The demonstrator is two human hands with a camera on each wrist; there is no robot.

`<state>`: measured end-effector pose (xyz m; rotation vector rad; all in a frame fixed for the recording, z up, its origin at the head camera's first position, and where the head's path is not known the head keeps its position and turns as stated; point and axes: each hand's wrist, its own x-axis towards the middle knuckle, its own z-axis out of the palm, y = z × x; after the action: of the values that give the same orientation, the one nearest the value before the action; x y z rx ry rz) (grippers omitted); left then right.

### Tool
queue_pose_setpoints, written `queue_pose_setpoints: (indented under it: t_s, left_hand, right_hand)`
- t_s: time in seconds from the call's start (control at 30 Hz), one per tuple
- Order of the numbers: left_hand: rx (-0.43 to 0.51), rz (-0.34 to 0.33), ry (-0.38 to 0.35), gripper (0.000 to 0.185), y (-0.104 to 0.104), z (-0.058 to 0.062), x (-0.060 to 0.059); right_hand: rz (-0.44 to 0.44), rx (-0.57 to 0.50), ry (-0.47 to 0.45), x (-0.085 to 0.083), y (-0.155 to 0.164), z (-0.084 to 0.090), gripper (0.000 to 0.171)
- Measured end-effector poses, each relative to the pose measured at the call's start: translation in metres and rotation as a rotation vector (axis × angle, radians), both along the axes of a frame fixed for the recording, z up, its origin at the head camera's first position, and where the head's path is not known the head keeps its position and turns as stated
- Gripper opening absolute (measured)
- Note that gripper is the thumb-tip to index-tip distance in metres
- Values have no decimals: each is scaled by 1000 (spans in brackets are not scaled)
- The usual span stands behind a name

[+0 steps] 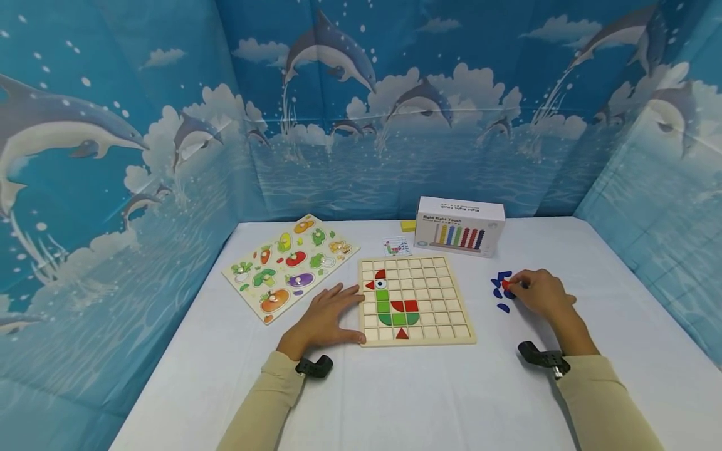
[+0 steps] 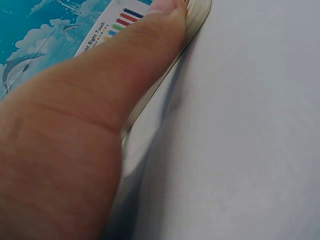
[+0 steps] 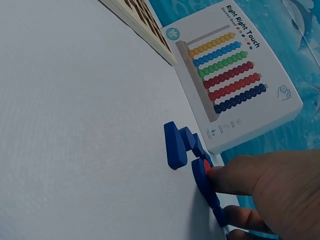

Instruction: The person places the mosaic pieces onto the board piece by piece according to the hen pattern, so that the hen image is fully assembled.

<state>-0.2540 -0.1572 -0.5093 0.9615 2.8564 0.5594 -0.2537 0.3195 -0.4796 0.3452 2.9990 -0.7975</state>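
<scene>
A wooden grid board (image 1: 434, 283) lies on the white table, with red and green pieces and one eye piece set in a bird-like figure. At its left edge rests my left hand (image 1: 324, 318), thumb and fingers spread and touching the frame. Off to the board's right, my right hand (image 1: 543, 294) pinches a small red piece (image 1: 506, 285) among several blue pieces (image 1: 503, 307). In the right wrist view a blue piece (image 3: 175, 146) lies near the fingertips, and the red piece (image 3: 207, 167) is mostly hidden by the thumb.
A vegetable puzzle board (image 1: 282, 269) lies at the left, just beyond my left hand. Behind the grid stand a white bead-toy box (image 1: 459, 227), a small pattern card (image 1: 397, 246) and a yellow block (image 1: 408, 226). A dolphin-print curtain (image 1: 361, 156) encloses the table.
</scene>
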Motion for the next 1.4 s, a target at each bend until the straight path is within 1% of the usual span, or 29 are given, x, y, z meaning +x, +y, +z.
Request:
queue_pose_setpoints:
  t_s: [0.2, 0.37, 0.47, 0.63, 0.8, 0.9, 1.0, 1.13, 1.27, 1.4]
  left_hand:
    - [-4, 1, 2, 95, -1, 0, 0]
    - [2, -1, 0, 95, 0, 1, 1]
    - [10, -4, 2, 94, 0, 1, 2]
    - [12, -1, 7, 93, 0, 0, 1]
    - [12, 1, 1, 93, 0, -1, 1]
    - [11, 1, 4, 93, 0, -1, 2]
    - [16, -2, 8, 93, 0, -1, 2]
    - [21, -2, 9, 93, 0, -1, 2]
    - [19, 3, 10, 94, 0, 0, 2]
    - [17, 8, 8, 94, 0, 0, 2]
  right_hand:
    - [-3, 18, 17, -2, -1, 0, 23]
    - [6, 86, 63, -3, -4, -1, 20]
    - [10, 108, 71, -2, -7, -1, 24]
    - [14, 105, 49, -1, -9, 0, 33]
    - [28, 105, 40, -1, -9, 0, 33]
    - [55, 115, 54, -2, -7, -2, 30]
    - [101, 131, 70, -1, -5, -2, 28]
    - [138, 138, 66, -1, -1, -2, 31]
    - [132, 132, 64, 0, 2, -2, 36]
    - [126, 120, 67, 1, 2, -2, 33]
